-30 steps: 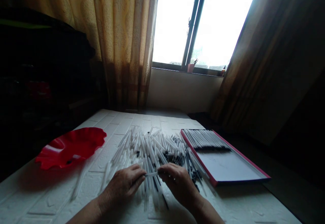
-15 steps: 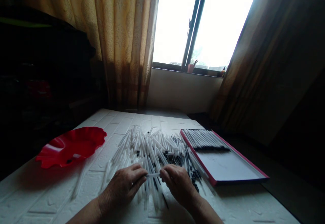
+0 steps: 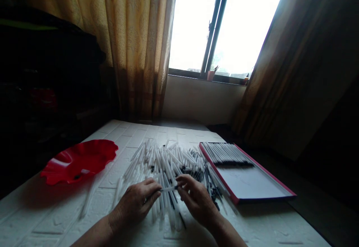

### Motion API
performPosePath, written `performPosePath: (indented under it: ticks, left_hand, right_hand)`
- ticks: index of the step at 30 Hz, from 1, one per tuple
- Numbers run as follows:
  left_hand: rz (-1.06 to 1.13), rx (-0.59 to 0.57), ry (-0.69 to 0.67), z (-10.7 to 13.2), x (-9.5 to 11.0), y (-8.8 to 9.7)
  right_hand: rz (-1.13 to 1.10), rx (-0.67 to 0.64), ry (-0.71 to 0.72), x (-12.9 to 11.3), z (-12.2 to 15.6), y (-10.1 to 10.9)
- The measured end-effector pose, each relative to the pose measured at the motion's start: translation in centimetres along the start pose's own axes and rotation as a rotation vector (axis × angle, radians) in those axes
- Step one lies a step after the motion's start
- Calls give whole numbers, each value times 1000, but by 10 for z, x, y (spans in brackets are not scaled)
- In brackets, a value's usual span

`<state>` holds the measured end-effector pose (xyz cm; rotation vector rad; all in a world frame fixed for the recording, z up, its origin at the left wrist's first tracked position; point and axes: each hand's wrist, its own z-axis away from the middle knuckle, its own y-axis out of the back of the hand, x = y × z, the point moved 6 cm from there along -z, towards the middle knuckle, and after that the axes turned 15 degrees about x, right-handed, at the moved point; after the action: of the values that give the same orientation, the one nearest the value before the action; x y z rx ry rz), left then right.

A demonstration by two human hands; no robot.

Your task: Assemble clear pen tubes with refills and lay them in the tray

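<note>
Between my hands, a white pen (image 3: 168, 189) lies nearly level above the front of the pile. My left hand (image 3: 137, 199) pinches its left end between thumb and fingers. At the other end, which shows dark, the thumb and fingertips of my right hand (image 3: 196, 199) close on it. Whether that dark part is a cap or a tip I cannot make out. Under and behind both hands spreads a loose pile of white pen barrels (image 3: 157, 161), mixed with dark refills and small black parts (image 3: 214, 191) on its right side.
On the right stands a shallow tray with a red rim (image 3: 269, 172), holding a row of pens (image 3: 228, 153) with black ends. A red wavy-edged bowl (image 3: 81, 157) with small bits inside stands left on the white brick-patterned table (image 3: 53, 217). Behind are a curtain (image 3: 137, 45) and window.
My right fingers have lifted and loosened slightly, and the dark end of the pen now shows beside them. My left hand has shifted slightly left, still gripping the pen.
</note>
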<state>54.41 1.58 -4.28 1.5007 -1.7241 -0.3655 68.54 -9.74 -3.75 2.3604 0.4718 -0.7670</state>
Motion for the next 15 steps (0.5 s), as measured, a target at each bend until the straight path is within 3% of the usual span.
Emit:
performPosePath:
  ticks: [15]
  left_hand:
    - [6,1,-37,3,2,-5]
  right_hand:
    - [143,-18,53,1,1,-5]
